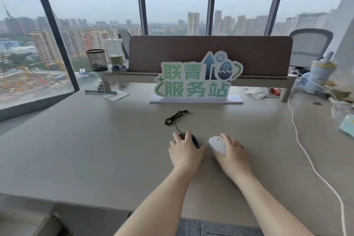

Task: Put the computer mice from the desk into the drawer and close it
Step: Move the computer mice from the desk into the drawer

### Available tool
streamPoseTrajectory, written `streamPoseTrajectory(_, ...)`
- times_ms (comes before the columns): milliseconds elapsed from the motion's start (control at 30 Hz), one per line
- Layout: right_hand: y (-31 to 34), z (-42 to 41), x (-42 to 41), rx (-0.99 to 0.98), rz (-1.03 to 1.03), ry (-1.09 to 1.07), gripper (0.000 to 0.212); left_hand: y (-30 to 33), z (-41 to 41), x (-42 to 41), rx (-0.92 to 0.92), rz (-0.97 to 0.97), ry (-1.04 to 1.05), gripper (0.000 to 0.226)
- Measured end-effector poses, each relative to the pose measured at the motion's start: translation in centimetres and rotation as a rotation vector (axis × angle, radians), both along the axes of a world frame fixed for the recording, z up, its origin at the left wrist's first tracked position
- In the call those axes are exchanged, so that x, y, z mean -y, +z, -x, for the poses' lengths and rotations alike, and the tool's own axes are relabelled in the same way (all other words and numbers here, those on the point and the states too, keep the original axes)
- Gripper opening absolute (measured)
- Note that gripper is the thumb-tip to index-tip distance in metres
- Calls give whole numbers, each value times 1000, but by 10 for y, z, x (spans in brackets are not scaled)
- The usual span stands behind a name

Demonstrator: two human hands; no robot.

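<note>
A black wired mouse point(194, 140) lies on the grey desk point(95, 149) near its middle, its coiled black cable point(175, 116) trailing toward the back. My left hand point(183, 150) rests over it, fingers wrapped around its sides. Just to the right sits a white mouse point(217, 144), and my right hand point(232, 152) grips its right side with the thumb under its near end. Both mice rest on the desk surface. No drawer is visible in the head view.
A green and white standing sign point(197, 80) stands behind the mice before a brown partition point(210, 51). A mesh pen holder point(96, 60) and a cup point(115, 51) sit at back left. A white cable point(306, 155) and clutter point(323, 80) occupy the right.
</note>
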State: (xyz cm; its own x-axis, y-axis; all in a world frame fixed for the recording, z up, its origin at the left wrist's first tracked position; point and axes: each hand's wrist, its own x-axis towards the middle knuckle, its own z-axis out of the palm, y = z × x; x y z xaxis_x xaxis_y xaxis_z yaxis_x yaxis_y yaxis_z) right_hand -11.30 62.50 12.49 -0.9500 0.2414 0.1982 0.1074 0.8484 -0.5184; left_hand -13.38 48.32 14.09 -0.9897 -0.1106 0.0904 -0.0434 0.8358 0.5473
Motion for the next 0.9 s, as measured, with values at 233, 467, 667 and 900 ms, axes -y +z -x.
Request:
streamPoseTrajectory(233, 1, -8, 9, -22, 81, -7, 53, -7, 3, 27, -48, 72, 67, 33)
streamPoseTrajectory(467, 26, -48, 98, -172, 329, 164, 45, 9, -41, 131, -259, -244, 180, 37)
streamPoseTrajectory(667, 58, -96, 216, -288, 514, 413, 47, 64, -124, 244, -527, -340, 275, 37)
streamPoseTrajectory(900, 52, -146, 348, -189, 565, 719, 47, 71, -230, 368, -614, -263, 487, 35)
